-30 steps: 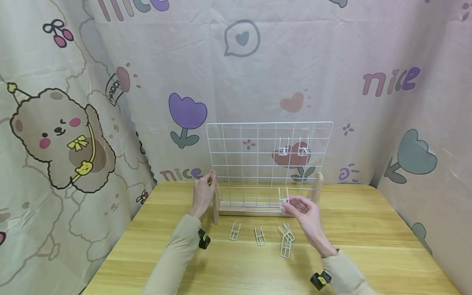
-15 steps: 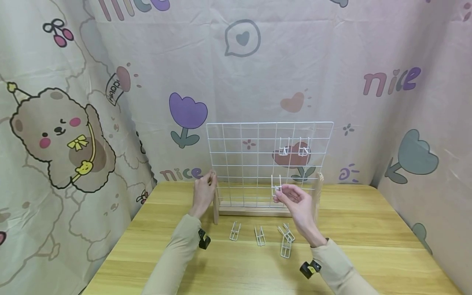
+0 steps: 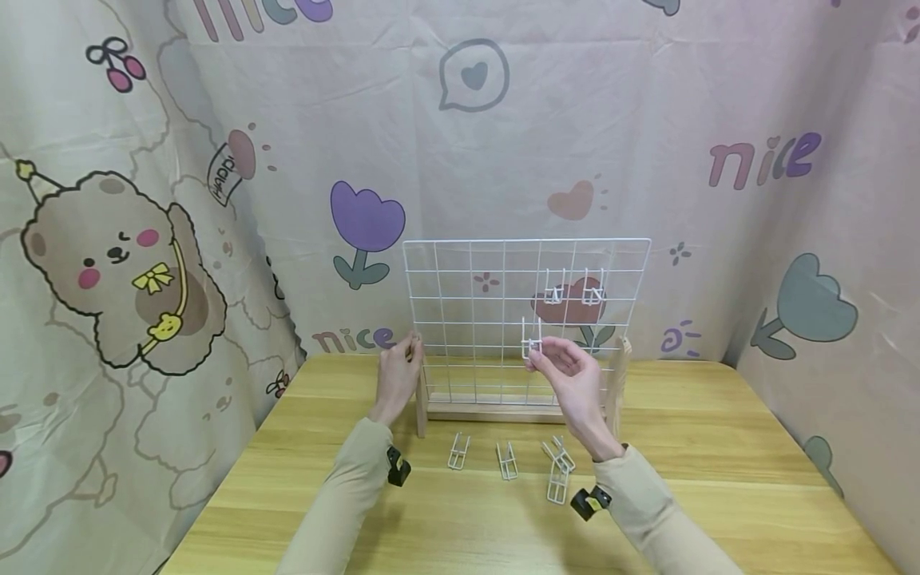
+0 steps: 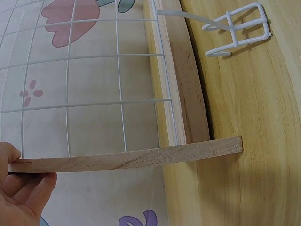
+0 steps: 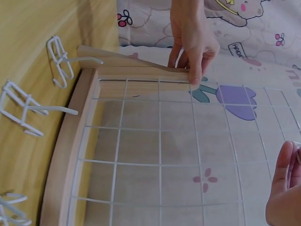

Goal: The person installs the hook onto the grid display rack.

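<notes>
White wire hook (image 3: pixel 530 344) is at my right fingertips, two prongs up, in front of the grid panel (image 3: pixel 504 323). Can't tell if it touches the grid. Right hand (image 3: pixel 573 379): thumb and fingers pinching the hook's lower end. Two hung hooks (image 3: pixel 553 295) on the grid, above that grip and slightly right. Left hand (image 3: pixel 397 379), well to the left and about level: pinching the wooden upright (image 4: pixel 108 161) near its top, fingers on both sides. Wooden base rail (image 3: pixel 496 413) runs below my right grip. Lower again, on the table (image 3: pixel 467 535), four loose hooks (image 3: pixel 507 461): two overlapping about straight under the grip, two apart further left. Patterned cloth (image 3: pixel 467 160) behind the grid.
</notes>
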Demonstrator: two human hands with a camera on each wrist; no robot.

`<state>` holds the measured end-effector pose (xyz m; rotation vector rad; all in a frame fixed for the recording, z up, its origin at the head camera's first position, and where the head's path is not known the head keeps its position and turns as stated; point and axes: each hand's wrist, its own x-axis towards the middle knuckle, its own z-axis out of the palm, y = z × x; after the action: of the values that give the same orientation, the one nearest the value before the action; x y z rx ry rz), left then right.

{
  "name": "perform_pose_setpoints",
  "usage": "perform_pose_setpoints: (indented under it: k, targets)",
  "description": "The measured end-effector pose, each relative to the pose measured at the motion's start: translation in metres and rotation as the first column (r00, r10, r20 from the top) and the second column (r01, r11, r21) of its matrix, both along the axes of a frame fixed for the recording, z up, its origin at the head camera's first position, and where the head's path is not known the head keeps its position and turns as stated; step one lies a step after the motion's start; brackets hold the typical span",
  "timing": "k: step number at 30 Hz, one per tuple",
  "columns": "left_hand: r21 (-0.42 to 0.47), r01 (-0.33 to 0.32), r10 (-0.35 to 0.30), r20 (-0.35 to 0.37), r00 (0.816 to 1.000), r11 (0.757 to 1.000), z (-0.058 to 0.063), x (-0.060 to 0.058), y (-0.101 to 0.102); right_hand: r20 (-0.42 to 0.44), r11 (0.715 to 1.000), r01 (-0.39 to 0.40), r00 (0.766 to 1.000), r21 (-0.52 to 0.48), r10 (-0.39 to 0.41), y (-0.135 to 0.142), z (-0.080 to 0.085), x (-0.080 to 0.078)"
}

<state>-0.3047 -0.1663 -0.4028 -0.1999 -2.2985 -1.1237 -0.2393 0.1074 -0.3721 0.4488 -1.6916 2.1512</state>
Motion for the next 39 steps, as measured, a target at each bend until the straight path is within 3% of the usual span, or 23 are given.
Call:
perform_pose_setpoints:
  k: [9, 19, 28, 39]
  targets:
    - [0.006, 0.007, -0.007, -0.014, 1.0, 1.0, -0.001, -0.001, -0.001, -0.103, 0.997, -0.006, 0.995, -0.08, -0.002, -0.012, 0.013, -0.007]
    - [0.013, 0.002, -0.002, 0.008, 1.0, 1.0, -0.001, 0.0, -0.001, -0.073, 0.985, 0.051, 0.995, -0.167, -0.064, -0.025, 0.026, -0.02]
    - [0.01, 0.003, -0.003, 0.0, 1.0, 1.0, -0.002, -0.001, -0.001, -0.057, 0.957, 0.031, 0.997, -0.289, -0.049, -0.033, 0.038, -0.032]
    - [0.003, 0.0, 0.0, 0.005, 1.0, 1.0, -0.003, -0.003, -0.001, -0.054, 0.937, 0.013, 0.998, -0.348, -0.034, -0.037, 0.048, -0.046]
